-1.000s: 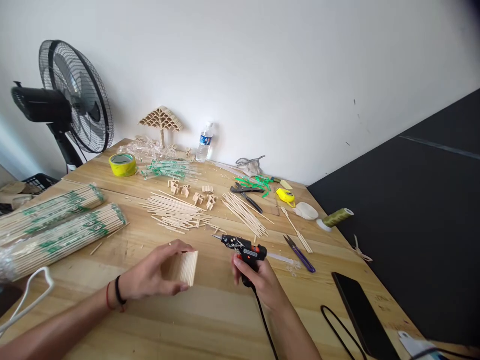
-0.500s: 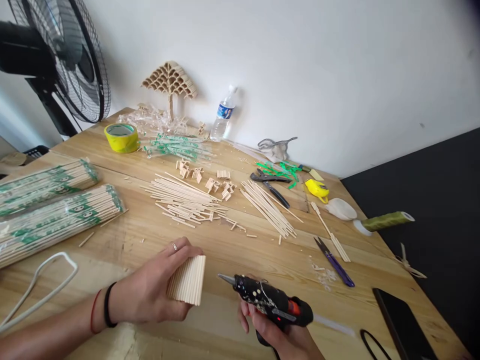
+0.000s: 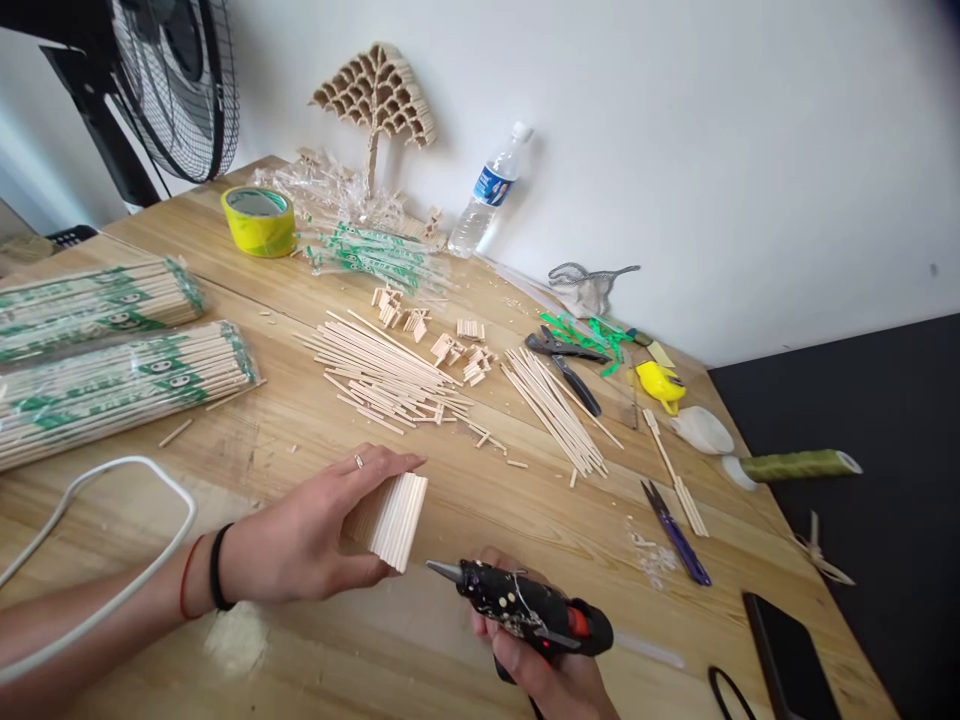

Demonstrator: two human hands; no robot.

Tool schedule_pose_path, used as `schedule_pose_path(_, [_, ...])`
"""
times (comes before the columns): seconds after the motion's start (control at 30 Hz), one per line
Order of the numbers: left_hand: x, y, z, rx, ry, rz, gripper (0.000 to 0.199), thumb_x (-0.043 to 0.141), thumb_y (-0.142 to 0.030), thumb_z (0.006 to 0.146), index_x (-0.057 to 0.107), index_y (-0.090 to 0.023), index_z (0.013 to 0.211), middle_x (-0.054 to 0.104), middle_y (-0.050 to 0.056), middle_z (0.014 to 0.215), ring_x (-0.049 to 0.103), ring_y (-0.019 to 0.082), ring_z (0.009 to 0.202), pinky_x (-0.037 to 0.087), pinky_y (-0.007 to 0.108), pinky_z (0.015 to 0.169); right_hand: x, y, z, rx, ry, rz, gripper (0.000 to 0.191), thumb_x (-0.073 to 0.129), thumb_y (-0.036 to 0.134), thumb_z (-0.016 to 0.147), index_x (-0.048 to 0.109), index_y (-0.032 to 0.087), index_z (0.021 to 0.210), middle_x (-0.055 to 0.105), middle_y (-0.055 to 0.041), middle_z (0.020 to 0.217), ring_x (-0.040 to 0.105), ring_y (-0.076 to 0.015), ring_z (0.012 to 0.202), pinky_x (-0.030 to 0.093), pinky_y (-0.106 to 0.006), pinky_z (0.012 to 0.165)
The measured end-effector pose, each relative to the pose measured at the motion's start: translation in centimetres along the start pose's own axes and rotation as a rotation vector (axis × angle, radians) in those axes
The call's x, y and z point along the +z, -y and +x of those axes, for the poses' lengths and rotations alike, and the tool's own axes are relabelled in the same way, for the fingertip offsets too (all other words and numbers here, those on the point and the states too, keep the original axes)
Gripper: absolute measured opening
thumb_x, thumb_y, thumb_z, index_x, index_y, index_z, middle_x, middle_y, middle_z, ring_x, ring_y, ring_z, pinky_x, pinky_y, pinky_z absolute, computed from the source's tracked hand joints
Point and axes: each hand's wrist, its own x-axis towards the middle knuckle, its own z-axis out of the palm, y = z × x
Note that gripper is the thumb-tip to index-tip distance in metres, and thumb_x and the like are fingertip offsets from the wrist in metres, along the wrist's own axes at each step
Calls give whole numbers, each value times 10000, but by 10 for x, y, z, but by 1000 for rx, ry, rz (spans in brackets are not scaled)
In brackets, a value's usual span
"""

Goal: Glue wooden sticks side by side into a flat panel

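My left hand (image 3: 315,525) grips a block of short wooden sticks (image 3: 394,522) joined side by side, fingers over the top and thumb beneath. Its flat ribbed face points to the right. In my right hand (image 3: 536,660) is a black glue gun (image 3: 532,610), speckled with hardened glue and showing a red light. The nozzle points left, close to the block's lower right corner but apart from it. A clear glue stick (image 3: 651,650) sticks out of the gun's rear. My right palm is partly hidden by the gun.
Loose wooden sticks (image 3: 382,365) and small stick pieces lie mid-table, with pliers (image 3: 566,350) and purple-handled snips (image 3: 679,540) to the right. Bagged sticks (image 3: 112,385) and a white cable (image 3: 142,462) are at left. Behind stand yellow tape (image 3: 260,225), a stick-built tree (image 3: 373,110) and a bottle (image 3: 491,190).
The stick block has turned slightly in my left hand, its face tilting more. Glue gun nozzle and block are closer together. The whole view has shifted and tilted a little.
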Motion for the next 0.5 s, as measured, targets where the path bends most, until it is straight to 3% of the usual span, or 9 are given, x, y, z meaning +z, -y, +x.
schedule_pose_path(0.23, [0, -3, 2, 70, -1, -7, 698, 752, -143, 865, 454, -249, 1488, 621, 84, 1363, 602, 279, 1274, 489, 447, 1111, 7, 11, 4, -81, 21, -112, 269, 638, 430, 1038, 586, 248, 847, 542, 4, 756, 513, -191, 710, 400, -324, 656])
schedule_pose_path(0.5, [-3, -3, 3, 132, 28, 10, 661, 746, -170, 856, 484, -195, 1463, 626, 117, 1343, 622, 298, 1238, 509, 449, 1082, 6, 0, 1, -75, 59, -141, 299, 640, 445, 1029, 561, 245, 822, 543, 10, 741, 524, -193, 695, 380, -329, 642])
